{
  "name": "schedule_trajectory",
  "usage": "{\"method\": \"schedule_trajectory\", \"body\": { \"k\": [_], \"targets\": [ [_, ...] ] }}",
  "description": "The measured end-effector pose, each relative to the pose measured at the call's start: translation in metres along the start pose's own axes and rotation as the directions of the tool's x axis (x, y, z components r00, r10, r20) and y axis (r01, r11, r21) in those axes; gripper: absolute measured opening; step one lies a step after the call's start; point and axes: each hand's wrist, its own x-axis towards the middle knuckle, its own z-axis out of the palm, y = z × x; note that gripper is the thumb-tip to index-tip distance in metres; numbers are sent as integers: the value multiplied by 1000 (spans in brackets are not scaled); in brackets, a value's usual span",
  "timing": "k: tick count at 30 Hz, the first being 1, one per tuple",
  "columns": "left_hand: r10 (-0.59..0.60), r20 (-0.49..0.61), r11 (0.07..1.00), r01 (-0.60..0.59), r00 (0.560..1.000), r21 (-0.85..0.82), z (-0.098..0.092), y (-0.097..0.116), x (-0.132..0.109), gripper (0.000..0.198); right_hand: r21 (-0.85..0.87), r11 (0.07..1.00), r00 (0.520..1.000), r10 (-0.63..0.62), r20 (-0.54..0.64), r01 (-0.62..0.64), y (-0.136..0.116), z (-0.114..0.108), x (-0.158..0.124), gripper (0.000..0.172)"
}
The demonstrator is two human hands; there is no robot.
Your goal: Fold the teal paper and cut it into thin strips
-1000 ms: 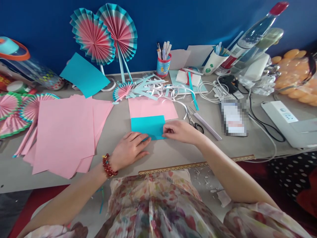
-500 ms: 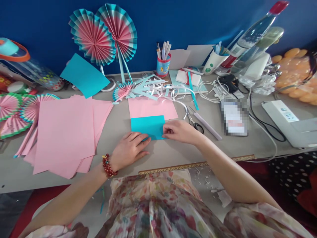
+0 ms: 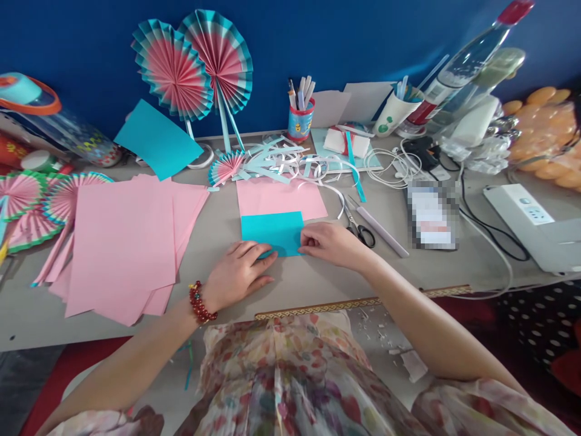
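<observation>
A teal paper (image 3: 272,232), folded up over a pink sheet (image 3: 280,198), lies on the grey table (image 3: 308,278) in front of me. My left hand (image 3: 238,273) lies flat with its fingers stretched out, the fingertips pressing the teal paper's near edge. My right hand (image 3: 333,243) pinches the teal paper's near right corner with thumb and fingers closed on it. A red bead bracelet (image 3: 198,302) circles my left wrist.
A stack of pink sheets (image 3: 124,242) lies to the left, with paper fans (image 3: 31,206) beyond it. Scissors (image 3: 358,225) and a white stick (image 3: 380,230) lie right of my right hand. Paper strips (image 3: 281,158), a pen cup (image 3: 299,119), cables, a phone (image 3: 431,213) and bottles crowd the back.
Both hands stay on the teal paper as before. The view has shifted very slightly; nothing else has moved.
</observation>
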Motion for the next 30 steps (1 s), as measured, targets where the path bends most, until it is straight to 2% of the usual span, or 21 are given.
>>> {"method": "schedule_trajectory", "body": {
  "k": [7,12,16,19,25,30],
  "targets": [
    [-35,-14,994,33,999,-104,-10,-14,-7,31,-9,1000,1000,12,-6,-12,-3,-1,-2,12],
    [-15,11,987,16,1000,-159,-24,-36,-19,41,-3,1000,1000,21,-7,-21,-4,-1,-2,11],
    [23,35,986,-17,999,-166,-26,-44,-23,45,0,1000,1000,20,-12,-20,-3,-1,-2,11],
    [50,47,992,-45,998,-118,-24,-45,-27,47,6,1000,1000,24,-10,-24,-4,-1,-3,11],
    [77,115,993,-87,990,85,-21,-43,-37,52,-2,1000,1000,22,-12,-22,-5,-3,-3,12],
    [47,100,990,-60,994,126,-19,-40,-41,56,-49,999,1000,2,-22,-3,-8,-2,-5,11]
  ]
}}
